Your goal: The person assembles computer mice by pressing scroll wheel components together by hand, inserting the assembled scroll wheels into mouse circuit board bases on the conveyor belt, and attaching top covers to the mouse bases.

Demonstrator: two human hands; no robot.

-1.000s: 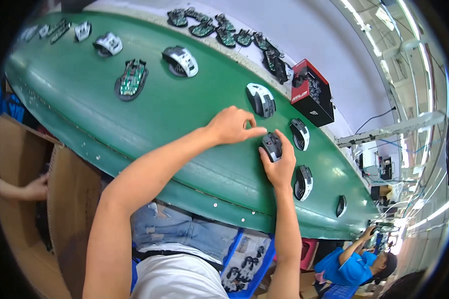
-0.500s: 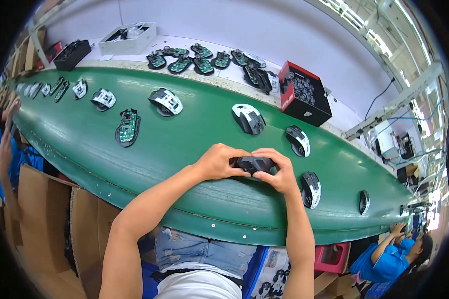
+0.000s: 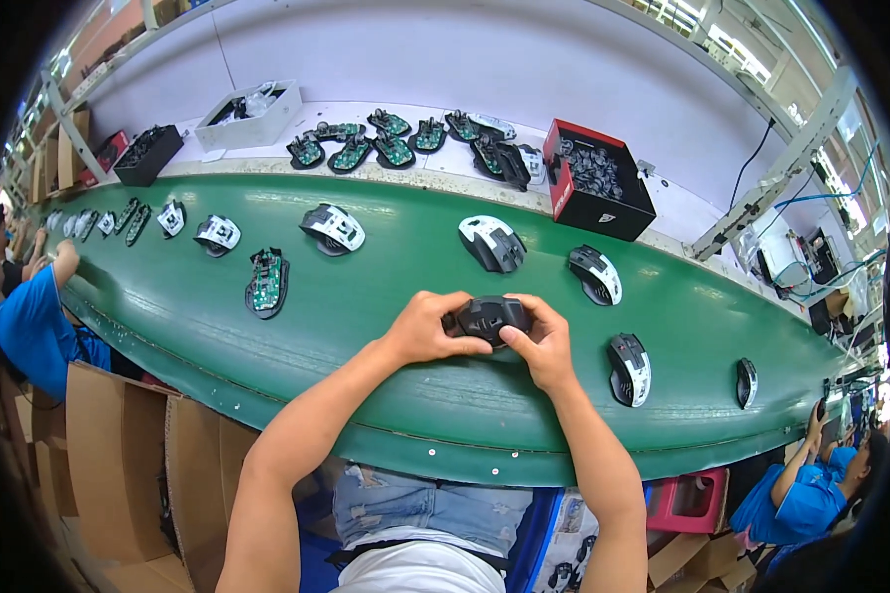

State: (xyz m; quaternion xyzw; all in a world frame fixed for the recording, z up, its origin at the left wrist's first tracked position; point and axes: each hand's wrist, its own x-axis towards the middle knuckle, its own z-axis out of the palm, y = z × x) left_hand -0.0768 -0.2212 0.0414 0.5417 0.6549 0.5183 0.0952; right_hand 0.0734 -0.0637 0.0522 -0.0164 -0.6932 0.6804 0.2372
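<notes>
Both hands grip a black computer mouse (image 3: pixel 487 318) just above the green conveyor belt (image 3: pixel 405 395). My left hand (image 3: pixel 427 326) holds one end of it, fingers at the far side and thumb along the near edge. At the other end is my right hand (image 3: pixel 544 341), its thumb pressed on the top of the shell. Beyond the hands a white-and-black mouse (image 3: pixel 492 244) sits on the belt. Two more, a far-right mouse (image 3: pixel 595 275) and a nearer mouse (image 3: pixel 630 370), lie to the right of my right hand.
More mouse shells and an open mouse base with a green circuit board (image 3: pixel 266 283) lie leftward along the belt. The back ledge carries several circuit-board bases (image 3: pixel 350 153), a black-and-red box of small parts (image 3: pixel 603 212) and a white box (image 3: pixel 218 136). Co-workers in blue (image 3: pixel 35 321) stand at both ends.
The held mouse has been tilted so more of its top shows, and my right thumb has moved onto it. My view has shifted slightly; a co-worker at the left shows more fully.
</notes>
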